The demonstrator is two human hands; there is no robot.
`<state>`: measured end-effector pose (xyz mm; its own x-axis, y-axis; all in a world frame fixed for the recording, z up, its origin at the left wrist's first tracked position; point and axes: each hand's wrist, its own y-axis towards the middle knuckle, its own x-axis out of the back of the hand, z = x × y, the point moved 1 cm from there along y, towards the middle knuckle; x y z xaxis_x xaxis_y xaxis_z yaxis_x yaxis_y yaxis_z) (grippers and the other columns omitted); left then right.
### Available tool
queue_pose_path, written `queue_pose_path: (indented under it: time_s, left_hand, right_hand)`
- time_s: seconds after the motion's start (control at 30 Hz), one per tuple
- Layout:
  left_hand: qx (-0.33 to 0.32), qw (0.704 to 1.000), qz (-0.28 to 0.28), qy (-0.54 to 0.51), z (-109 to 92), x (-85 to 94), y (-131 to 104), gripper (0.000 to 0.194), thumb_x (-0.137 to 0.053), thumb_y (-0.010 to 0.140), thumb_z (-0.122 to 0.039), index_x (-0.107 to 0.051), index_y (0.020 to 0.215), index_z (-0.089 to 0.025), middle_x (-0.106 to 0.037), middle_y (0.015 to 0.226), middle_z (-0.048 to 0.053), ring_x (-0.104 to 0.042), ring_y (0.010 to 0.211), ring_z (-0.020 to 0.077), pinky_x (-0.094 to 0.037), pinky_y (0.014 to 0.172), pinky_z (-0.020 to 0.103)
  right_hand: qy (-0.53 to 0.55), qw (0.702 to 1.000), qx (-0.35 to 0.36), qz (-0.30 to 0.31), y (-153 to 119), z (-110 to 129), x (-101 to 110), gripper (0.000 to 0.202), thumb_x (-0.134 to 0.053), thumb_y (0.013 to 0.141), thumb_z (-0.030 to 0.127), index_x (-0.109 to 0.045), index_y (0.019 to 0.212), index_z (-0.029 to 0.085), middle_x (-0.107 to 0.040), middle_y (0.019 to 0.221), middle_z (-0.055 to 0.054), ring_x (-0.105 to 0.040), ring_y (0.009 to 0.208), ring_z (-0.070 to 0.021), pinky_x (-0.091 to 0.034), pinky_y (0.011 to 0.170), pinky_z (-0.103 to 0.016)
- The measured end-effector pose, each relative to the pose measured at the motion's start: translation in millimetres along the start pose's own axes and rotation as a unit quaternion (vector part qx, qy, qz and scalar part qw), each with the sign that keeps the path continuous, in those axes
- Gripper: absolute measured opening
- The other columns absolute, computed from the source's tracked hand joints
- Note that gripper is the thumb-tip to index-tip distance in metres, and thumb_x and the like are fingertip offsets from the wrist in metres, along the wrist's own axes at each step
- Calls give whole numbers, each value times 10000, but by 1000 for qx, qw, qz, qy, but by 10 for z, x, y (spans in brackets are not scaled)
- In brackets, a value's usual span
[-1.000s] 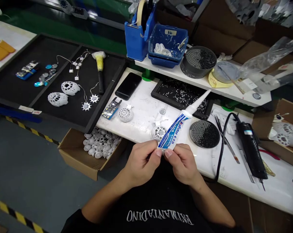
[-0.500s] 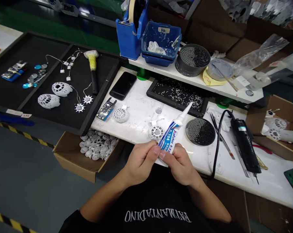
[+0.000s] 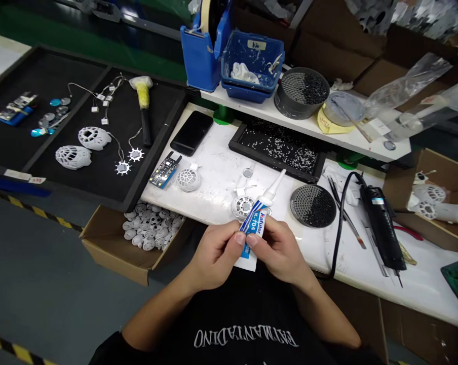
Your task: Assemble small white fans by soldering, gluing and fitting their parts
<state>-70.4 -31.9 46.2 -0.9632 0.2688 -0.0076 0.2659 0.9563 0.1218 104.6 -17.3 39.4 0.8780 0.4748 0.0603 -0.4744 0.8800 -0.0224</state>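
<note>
A blue and white glue tube (image 3: 256,219) with a long white nozzle is pinched between both hands in front of my chest. My left hand (image 3: 218,253) grips its left side, thumb pressed on the front. From the right, my right hand (image 3: 280,251) holds the same tube with its thumb on the front. The nozzle points up and to the right. Just behind the tube, a round white slotted part (image 3: 242,206) lies on the table, partly covered by it. A white lattice dome (image 3: 188,180) and a circuit board (image 3: 165,170) lie farther left.
A phone (image 3: 192,133) lies behind the board. Right of the tube stands a round dish of black granules (image 3: 313,206), then tweezers and a corded black tool (image 3: 384,228). A black tray (image 3: 138,177) at left holds shells and a hammer (image 3: 143,109). A shelf (image 3: 247,101) spans the back.
The tube has shifted down and left, and its lower end now shows below my thumbs. Both hands still hold it, with the thumbs slightly farther up the tube.
</note>
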Motion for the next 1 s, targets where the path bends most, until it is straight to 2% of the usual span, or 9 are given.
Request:
queue_pose_path:
  time_s: [0.13, 0.23, 0.33, 0.43, 0.63, 0.87, 0.93, 0.97, 1.0]
  left_hand:
    - [26, 999, 15, -13, 42, -19, 3, 420, -505, 1090, -423, -418, 743, -203, -382, 643, -53, -348, 567, 92, -299, 555, 256]
    - [60, 998, 12, -21, 71, -36, -4, 433, -484, 1098, -457, -444, 752, -199, -405, 648, -50, -354, 566, 90, -301, 542, 255]
    - [40, 999, 6, -21, 66, -32, 0, 420, -488, 1100, -422, -464, 749, -193, -406, 645, -47, -353, 566, 89, -296, 541, 256]
    - [15, 1000, 10, -24, 55, -22, 10, 395, -522, 1090, -383, -482, 751, -186, -419, 650, -45, -360, 573, 85, -300, 548, 252]
    - [52, 998, -5, -18, 88, -62, 14, 416, -458, 1115, -424, -489, 771, -191, -429, 639, -48, -369, 548, 85, -308, 525, 252]
    - [5, 999, -41, -11, 135, -81, -27, 408, -474, 1112, -362, -485, 742, -190, -428, 617, -48, -366, 526, 78, -307, 514, 253]
    - [5, 998, -54, -10, 136, -60, -42, 408, -477, 1112, -346, -475, 734, -191, -419, 606, -52, -361, 518, 75, -296, 509, 253]
    - [9, 998, -61, -8, 133, -51, -46, 412, -475, 1112, -341, -468, 729, -192, -416, 600, -54, -362, 514, 75, -291, 506, 255]
    - [15, 998, -65, -2, 128, -46, -48, 413, -473, 1113, -337, -462, 726, -194, -415, 597, -54, -366, 513, 76, -289, 505, 257]
  right_hand:
    - [-2, 999, 34, -22, -21, 3, 1, 281, -575, 1079, 297, -544, 820, 195, -428, 676, 57, -360, 602, -88, -308, 572, -247]
    - [4, 999, 38, -6, -25, -3, -6, 348, -561, 1083, 277, -482, 755, 192, -373, 633, 63, -329, 568, -83, -284, 551, -250]
    - [-7, 1000, 25, 12, -15, -5, 14, 272, -595, 1069, 304, -538, 826, 196, -447, 666, 61, -381, 592, -89, -320, 565, -247]
    - [-30, 999, 13, -13, -11, 2, 34, 232, -577, 1083, 347, -560, 905, 199, -519, 728, 47, -427, 634, -101, -355, 591, -249]
    - [-61, 998, 19, -3, -14, 47, 27, 294, -509, 1116, 313, -480, 843, 207, -496, 676, 60, -392, 580, -88, -329, 560, -249]
    - [-78, 996, 46, 13, -6, 24, 44, 301, -493, 1119, 287, -470, 829, 213, -470, 664, 63, -410, 568, -81, -341, 549, -234]
    - [-130, 988, 83, -15, 18, -9, 98, 152, -512, 1108, 269, -567, 973, 226, -518, 706, 57, -451, 587, -93, -384, 571, -236]
    - [-177, 977, 116, -39, 39, -21, 135, 62, -548, 1090, 250, -594, 1127, 232, -549, 741, 53, -469, 601, -101, -410, 590, -241]
    - [-236, 957, 159, -58, 64, -28, 174, 240, -593, 1063, 223, -565, 1302, 234, -579, 786, 41, -489, 625, -113, -433, 615, -253]
